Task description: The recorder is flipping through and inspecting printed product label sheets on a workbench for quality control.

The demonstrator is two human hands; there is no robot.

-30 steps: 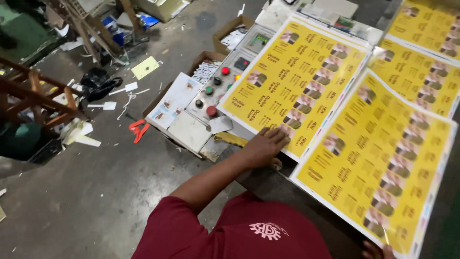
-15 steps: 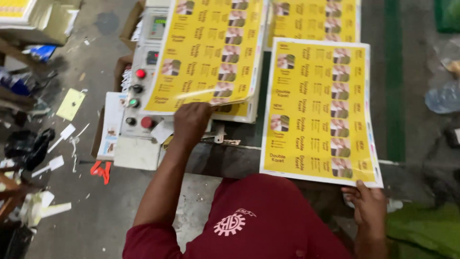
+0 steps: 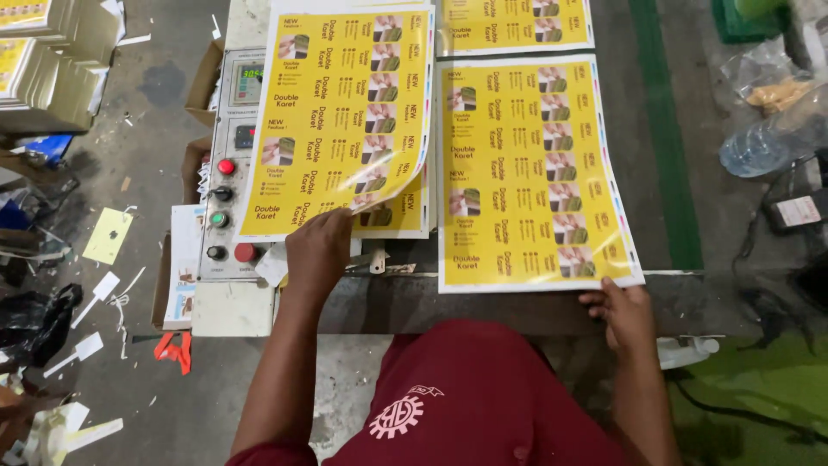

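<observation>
Under the left hand, fingers pinching its lifted corner, the glossy yellow sheet looks light, floppy, slippery, while the open right hand steadies the neighbouring sheet by its near edge.

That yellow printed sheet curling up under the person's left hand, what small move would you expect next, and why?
Probably lifting the top yellow sheet clear of the stack beneath. The left hand has its fingertips at the near edge, which is already peeled up and curled, showing another sheet below. The right hand rests at the near corner of the neighbouring sheet, seemingly steadying it.
</observation>
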